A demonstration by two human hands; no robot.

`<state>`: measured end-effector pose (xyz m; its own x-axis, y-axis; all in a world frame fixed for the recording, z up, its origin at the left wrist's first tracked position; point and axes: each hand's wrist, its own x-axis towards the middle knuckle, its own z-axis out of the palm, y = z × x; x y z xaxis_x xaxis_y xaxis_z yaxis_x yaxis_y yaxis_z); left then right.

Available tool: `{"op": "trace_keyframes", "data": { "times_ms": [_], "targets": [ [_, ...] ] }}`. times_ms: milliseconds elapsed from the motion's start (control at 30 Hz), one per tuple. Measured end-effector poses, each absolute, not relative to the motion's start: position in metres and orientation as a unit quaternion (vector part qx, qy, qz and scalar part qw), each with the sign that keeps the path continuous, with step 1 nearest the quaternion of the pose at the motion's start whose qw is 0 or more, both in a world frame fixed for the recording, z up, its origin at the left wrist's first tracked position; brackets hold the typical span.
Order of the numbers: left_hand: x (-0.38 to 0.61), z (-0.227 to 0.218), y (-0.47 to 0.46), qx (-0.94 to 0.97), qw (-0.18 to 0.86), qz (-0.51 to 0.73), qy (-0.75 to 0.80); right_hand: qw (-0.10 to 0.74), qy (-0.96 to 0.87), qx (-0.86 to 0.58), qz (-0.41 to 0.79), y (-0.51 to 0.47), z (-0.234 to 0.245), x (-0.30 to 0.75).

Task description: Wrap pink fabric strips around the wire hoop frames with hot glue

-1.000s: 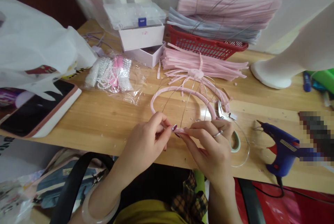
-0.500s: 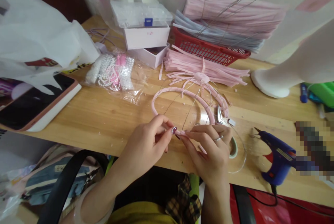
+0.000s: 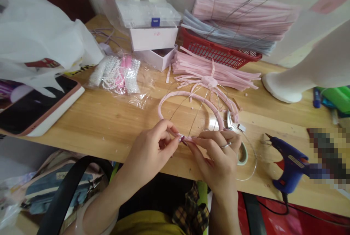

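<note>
Now, the fingers of both hands are pinching: the left hand (image 3: 149, 147) and the right hand (image 3: 218, 149) grip the near side of the pink ring (image 3: 186, 93), with only a short piece visible between them. The ring is over the bench (image 3: 128, 127), near its front edge; whether the near side touches the wood, one cannot tell. Thin wires (image 3: 196, 116) cross from it toward a pink oval piece (image 3: 209, 81). If the two pinches pull unequally, the soft covering may twist or loosen where they meet — and a knuckle pushing sideways could bend a wire. The metal tool (image 3: 229, 119), just beside the ring, might catch it during turning. Farther right lies the blue glue gun (image 3: 291, 164); its heat cannot be seen, so a wide swing of the right arm seems unwise. The most open wood is at the left, before the phone (image 3: 38, 107). On the far side, the bundle of pink strips (image 3: 232, 72) limits the room — while toward the body the bench ends before the wrists.
</note>
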<state>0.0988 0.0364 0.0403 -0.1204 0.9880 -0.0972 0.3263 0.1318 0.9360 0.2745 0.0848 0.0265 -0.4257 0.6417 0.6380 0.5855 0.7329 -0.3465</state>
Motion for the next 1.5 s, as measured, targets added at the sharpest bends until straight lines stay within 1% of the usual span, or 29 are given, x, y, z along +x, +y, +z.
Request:
{"op": "trace_keyframes", "data": {
  "times_ms": [267,967,1200,1367,1500],
  "targets": [
    [0.106,0.039,0.034,0.498,0.403,0.406,0.652,0.390,-0.842,-0.372,0.023,0.083,0.025,0.272],
    [0.110,0.039,0.033,0.476,0.388,0.370,0.697,0.388,-0.838,-0.381,0.035,0.079,0.022,0.267],
    [0.111,0.042,0.036,0.493,0.351,0.349,0.716,0.391,-0.833,-0.390,0.043,0.079,0.022,0.266],
    [0.114,0.043,0.038,0.498,0.336,0.359,0.714,0.386,-0.831,-0.396,0.057,0.080,0.023,0.268],
    [0.111,0.044,0.035,0.491,0.356,0.418,0.676,0.393,-0.833,-0.385,0.054,0.082,0.025,0.270]
  ]
}}
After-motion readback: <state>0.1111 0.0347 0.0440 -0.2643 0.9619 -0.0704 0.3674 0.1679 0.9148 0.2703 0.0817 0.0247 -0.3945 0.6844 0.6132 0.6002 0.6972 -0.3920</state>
